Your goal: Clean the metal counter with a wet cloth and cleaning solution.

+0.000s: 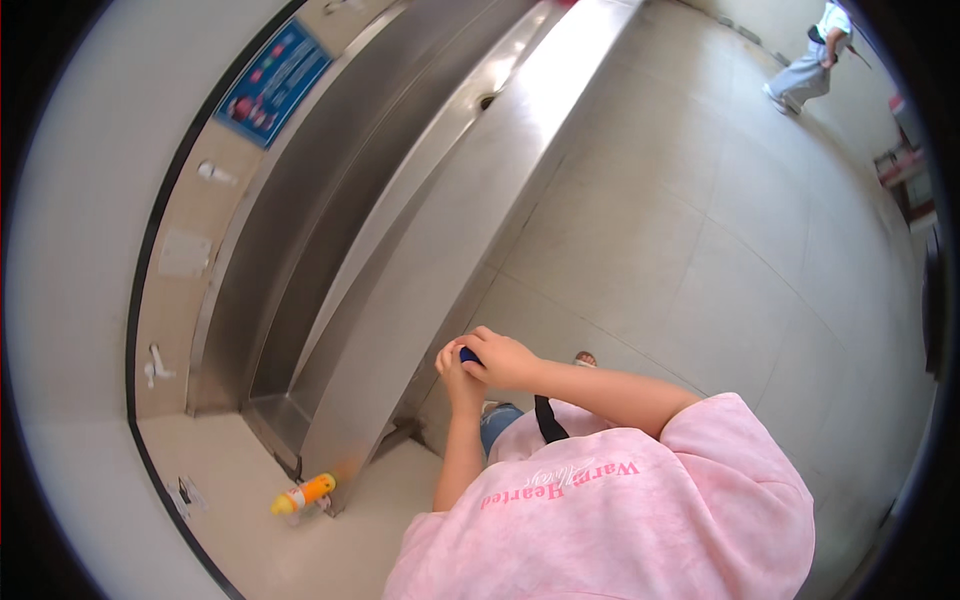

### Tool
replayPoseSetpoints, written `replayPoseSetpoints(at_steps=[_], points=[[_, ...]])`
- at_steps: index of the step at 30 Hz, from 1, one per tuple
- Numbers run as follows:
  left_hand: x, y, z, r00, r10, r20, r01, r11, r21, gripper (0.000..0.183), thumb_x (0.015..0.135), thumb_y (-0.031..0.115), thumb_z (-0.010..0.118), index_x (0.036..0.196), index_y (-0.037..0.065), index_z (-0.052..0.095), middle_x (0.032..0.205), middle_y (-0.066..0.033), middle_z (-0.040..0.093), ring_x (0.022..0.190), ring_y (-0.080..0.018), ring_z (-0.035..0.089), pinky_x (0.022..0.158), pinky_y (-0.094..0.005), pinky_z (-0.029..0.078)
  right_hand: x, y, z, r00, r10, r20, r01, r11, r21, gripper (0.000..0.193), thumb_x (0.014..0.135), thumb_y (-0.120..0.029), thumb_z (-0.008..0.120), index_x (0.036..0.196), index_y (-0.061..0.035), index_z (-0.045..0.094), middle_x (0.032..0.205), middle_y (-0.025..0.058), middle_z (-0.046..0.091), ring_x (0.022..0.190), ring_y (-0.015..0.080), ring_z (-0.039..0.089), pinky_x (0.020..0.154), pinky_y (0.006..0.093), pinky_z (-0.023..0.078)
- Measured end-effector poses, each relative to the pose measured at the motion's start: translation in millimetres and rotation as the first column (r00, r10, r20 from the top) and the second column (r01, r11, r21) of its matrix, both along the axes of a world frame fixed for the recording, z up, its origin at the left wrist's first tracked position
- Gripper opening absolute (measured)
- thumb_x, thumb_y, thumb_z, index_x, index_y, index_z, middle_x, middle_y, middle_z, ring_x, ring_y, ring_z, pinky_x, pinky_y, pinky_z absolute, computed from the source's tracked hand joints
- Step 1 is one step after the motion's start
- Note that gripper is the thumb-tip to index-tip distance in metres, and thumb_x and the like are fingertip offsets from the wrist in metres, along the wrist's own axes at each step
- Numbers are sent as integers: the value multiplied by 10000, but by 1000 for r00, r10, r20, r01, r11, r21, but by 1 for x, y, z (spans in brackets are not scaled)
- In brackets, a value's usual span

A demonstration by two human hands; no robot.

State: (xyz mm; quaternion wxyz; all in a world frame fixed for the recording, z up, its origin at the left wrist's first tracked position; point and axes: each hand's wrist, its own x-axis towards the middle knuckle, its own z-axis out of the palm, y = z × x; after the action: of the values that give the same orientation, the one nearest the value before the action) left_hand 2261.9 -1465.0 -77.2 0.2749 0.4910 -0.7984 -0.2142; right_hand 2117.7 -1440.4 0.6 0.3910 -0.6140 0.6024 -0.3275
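Note:
My two hands meet in front of me, beside the front wall of a long steel trough sink point(400, 265). Between them shows a small dark blue object point(470, 355), mostly covered by my fingers, so its kind is hidden. My left hand point(455, 378) is closed around it from the left side. From the right, my right hand point(503, 360) curls its fingers over the same object. Closest to the hands is the sink's outer wall, just left of them.
An orange and yellow bottle point(305, 494) is by the trough's near corner. Taps point(157, 366) and a blue poster point(274, 82) are on the left wall. Tiled floor point(680, 220) stretches to the right, where another person point(812, 62) walks at the far end.

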Motion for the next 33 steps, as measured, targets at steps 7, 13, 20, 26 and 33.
replayPoseSetpoints(at_steps=[7,13,20,26,33], points=[[-175,16,19,932,-360,39,353,927,125,344,713,115,721,1020,20,600,1161,-151,552,1136,-384,457,981,-469,382,-167,61,15,970,-238,-44,241,964,111,393,878,-263,574,1216,-63,559,1168,171,598,1083,341,573,900,416,480],[-288,8,33,775,-621,122,548,755,359,347,730,196,711,1043,69,631,1072,-125,619,1090,-373,519,914,-481,428,-256,99,-13,851,-524,36,522,851,48,449,856,-285,599,1216,-20,557,1173,197,601,1082,348,576,922,413,463],[-412,-8,16,706,-707,33,569,595,568,279,773,197,654,1020,68,638,1050,-159,634,1028,-375,562,888,-455,450,-377,97,-8,841,-541,26,538,840,78,530,848,-297,645,1272,-11,508,1187,221,588,1105,366,565,945,411,452],[-545,-51,16,655,-755,-9,599,512,615,277,750,197,681,984,52,648,1022,-181,638,998,-378,580,859,-449,466,-497,62,-27,844,-537,-4,535,841,79,524,840,-262,649,1277,-12,506,1204,227,581,1110,371,561,947,414,451],[-711,-65,40,531,-844,74,698,485,527,361,705,200,752,984,20,611,996,-201,640,945,-387,607,790,-438,487,-643,65,-6,717,-694,66,688,720,91,514,833,-236,648,1283,-26,514,1206,217,586,1108,368,566,955,411,449]])
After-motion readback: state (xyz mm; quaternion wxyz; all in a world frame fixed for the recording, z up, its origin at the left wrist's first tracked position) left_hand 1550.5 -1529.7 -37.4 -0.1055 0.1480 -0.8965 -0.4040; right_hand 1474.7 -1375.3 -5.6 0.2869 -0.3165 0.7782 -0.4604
